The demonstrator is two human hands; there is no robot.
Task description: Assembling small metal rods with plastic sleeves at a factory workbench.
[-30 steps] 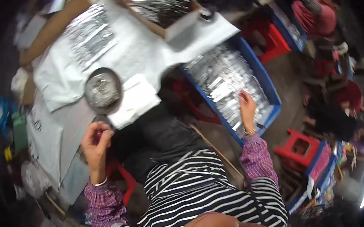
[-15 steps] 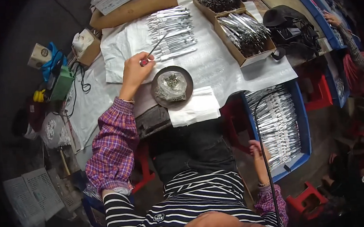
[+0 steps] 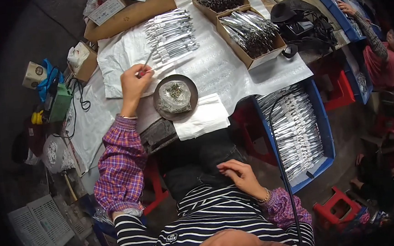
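At the left of the white-covered table, my left hand (image 3: pixel 133 84) is closed round the small red handle of a screwdriver (image 3: pixel 148 59), its thin shaft pointing away over the cloth. Just beyond it lies a stacked row of slim silver metal pieces (image 3: pixel 171 33) with white parts in the middle. Right of this hand is a dark round dish (image 3: pixel 193 106) holding a clear plastic bag (image 3: pixel 173 97) of small metal bits. Over my lap, my right hand (image 3: pixel 242 177) hovers with loosely bent fingers apart from anything, and no object shows in it.
A blue bin (image 3: pixel 328 136) full of similar silver pieces stands low at the right. Cardboard boxes (image 3: pixel 266 61) of metal strips sit at the back right. A folded white cloth (image 3: pixel 208 115) lies by the dish. A co-worker's hand (image 3: pixel 347 8) is at the far right.
My right hand has moved left from the edge of the blue bin to over my lap. My left hand still grips the screwdriver. The whole view has shifted slightly.
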